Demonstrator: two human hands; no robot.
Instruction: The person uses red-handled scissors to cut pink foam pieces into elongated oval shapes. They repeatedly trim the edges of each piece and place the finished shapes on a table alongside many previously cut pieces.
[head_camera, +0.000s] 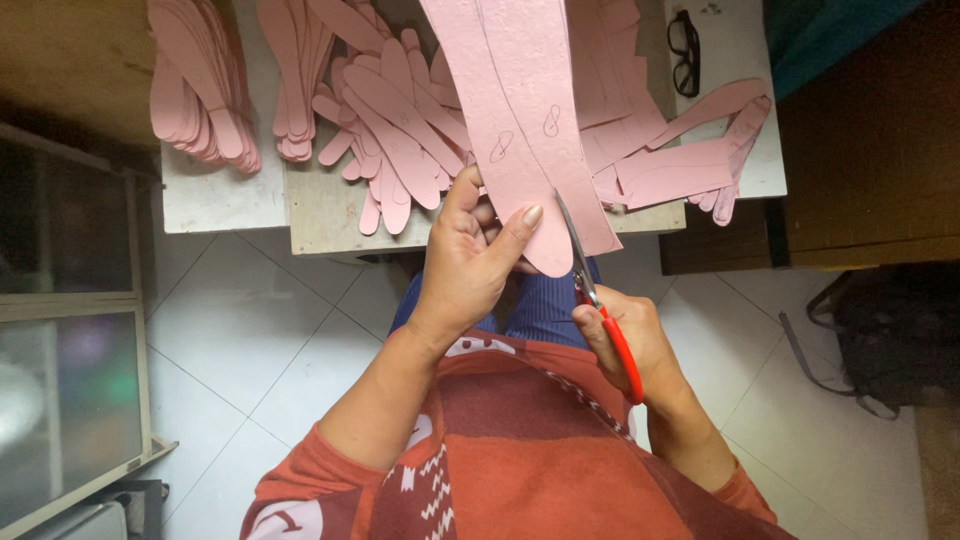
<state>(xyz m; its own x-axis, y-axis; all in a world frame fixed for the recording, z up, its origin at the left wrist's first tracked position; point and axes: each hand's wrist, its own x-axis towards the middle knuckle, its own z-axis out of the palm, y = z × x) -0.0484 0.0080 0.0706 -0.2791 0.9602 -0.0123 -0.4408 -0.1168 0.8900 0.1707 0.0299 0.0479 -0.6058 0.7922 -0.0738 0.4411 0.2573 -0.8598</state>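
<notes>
Nearby, heaps of pink cut foam strips (390, 120) and black-framed glasses (684, 50) cover the counter (225, 200). The left hand (470, 265) pinches a long pink foam sheet (530, 120). The right hand's (630, 340) grip is closed around red-handled scissors (600, 310).

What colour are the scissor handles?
Red, on the metal-bladed scissors in the right hand; head view.

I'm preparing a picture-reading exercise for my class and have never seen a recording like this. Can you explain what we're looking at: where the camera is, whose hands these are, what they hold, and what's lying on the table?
There is one picture, taken by a camera worn on a person's head, looking down past their red patterned jumper to their own two bare hands. No machine is involved.

The left hand pinches a long pink sheet with pen outlines drawn on it. The right hand works red-handled scissors, whose blades meet the sheet's edge.

Beyond the hands, a pale table carries piles of pink cut-out strips, more pink offcuts to the right, and a pair of black glasses. Below is a white tiled floor.
</notes>
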